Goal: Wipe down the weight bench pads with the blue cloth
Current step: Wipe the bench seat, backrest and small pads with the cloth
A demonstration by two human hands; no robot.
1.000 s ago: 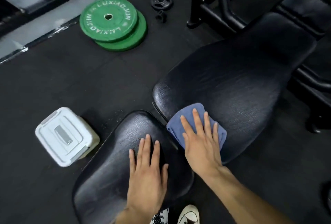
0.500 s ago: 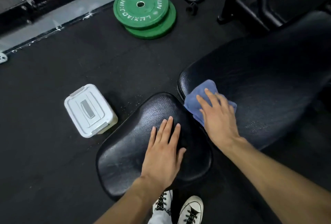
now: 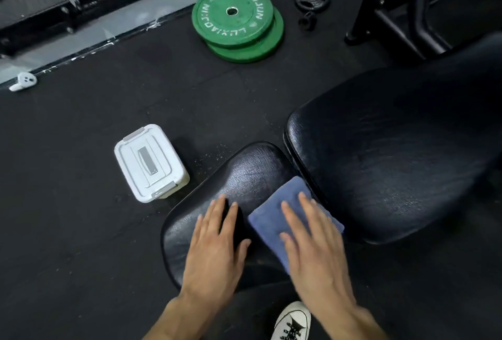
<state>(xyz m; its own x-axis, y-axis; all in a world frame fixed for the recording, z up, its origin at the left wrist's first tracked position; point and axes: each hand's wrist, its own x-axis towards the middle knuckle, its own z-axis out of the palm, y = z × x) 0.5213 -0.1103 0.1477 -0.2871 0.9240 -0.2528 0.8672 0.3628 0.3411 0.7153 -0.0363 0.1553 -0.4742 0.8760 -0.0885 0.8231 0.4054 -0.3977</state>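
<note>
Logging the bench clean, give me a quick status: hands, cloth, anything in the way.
Left hand flat on the seat pad. Right hand flat, pressing the blue cloth on that pad, beside the back pad. Nothing blocking the pads.

Right hand point(image 3: 316, 251) motion-blurred; finger outlines smeared. It covers the near half of the blue cloth point(image 3: 274, 221). Back pad point(image 3: 394, 155) runs out of frame at 3 o'clock. Both forearms cut off at 6 o'clock. White shoe point(image 3: 293, 320) partly cropped at 6. Small white object point(image 3: 24, 81) at 9 o'clock, too small to identify.
</note>
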